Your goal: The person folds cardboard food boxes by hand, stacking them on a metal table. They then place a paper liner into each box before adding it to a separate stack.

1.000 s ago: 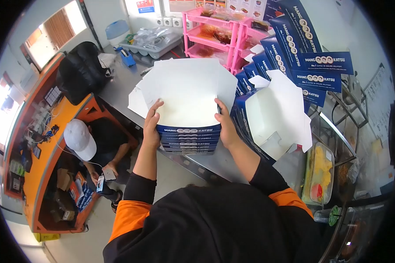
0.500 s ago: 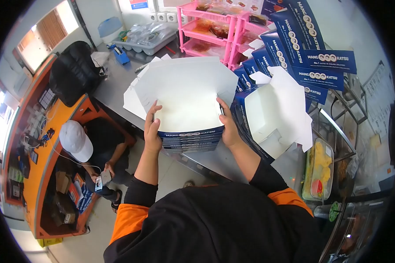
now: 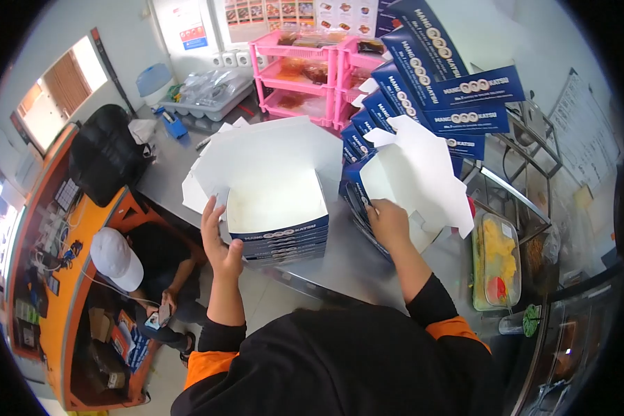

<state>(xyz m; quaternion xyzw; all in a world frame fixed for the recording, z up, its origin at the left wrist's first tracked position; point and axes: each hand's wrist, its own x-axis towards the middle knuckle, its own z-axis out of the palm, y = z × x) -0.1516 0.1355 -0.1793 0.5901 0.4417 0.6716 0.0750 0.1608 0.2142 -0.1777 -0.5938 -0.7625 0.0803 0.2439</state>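
A stack of nested food boxes (image 3: pixel 277 208) sits on the steel counter in front of me, blue outside and white inside, lids raised. At its left side is my left hand (image 3: pixel 223 243), fingers spread and thumb close to the box wall. My right hand (image 3: pixel 392 225) has its fingers bent over the near edge of a second group of open food boxes (image 3: pixel 388 177), tilted on the counter to the right. Part of the right fingers is hidden against the cardboard.
Flat blue cartons (image 3: pixel 423 76) fan out behind the right boxes. Pink shelves (image 3: pixel 295 69) with packed food and a grey tray (image 3: pixel 211 104) stand at the back. A food container (image 3: pixel 496 260) is at right. A person in a white cap (image 3: pixel 118 260) holds a phone at left.
My right hand has left the front stack and moved right to the other boxes. My left hand has opened beside the front stack. The camera view has shifted.
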